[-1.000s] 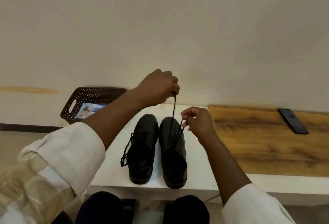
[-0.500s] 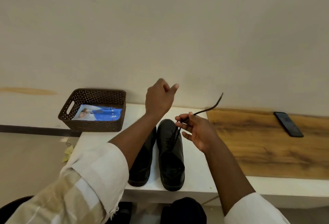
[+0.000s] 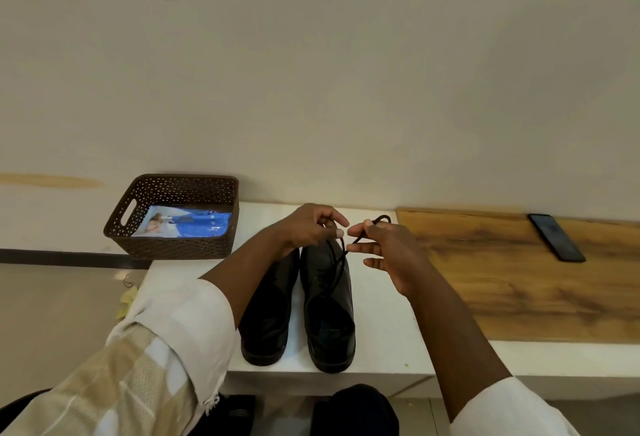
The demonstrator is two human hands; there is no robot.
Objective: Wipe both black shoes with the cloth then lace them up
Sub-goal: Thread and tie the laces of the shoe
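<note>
Partly hidden: left shoe (image 3: pixel 268 314) under forearm; both hands' (image 3: pixel 308 228) (image 3: pixel 388 252) grip pinching the lace (image 3: pixel 341 255).

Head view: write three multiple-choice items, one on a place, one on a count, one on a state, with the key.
1. Where does the phone lie?
A. in the basket
B. on the wooden board
C. on a shoe

2. How many black shoes stand on the white bench?
A. one
B. two
C. three

3. What do the hands hold?
A. a cloth
B. nothing
C. a black lace

Key: B, it lies at the board's far right; B, left shoe and right shoe stand side by side; C, left hand and right hand both pinch it above the right shoe.
</note>
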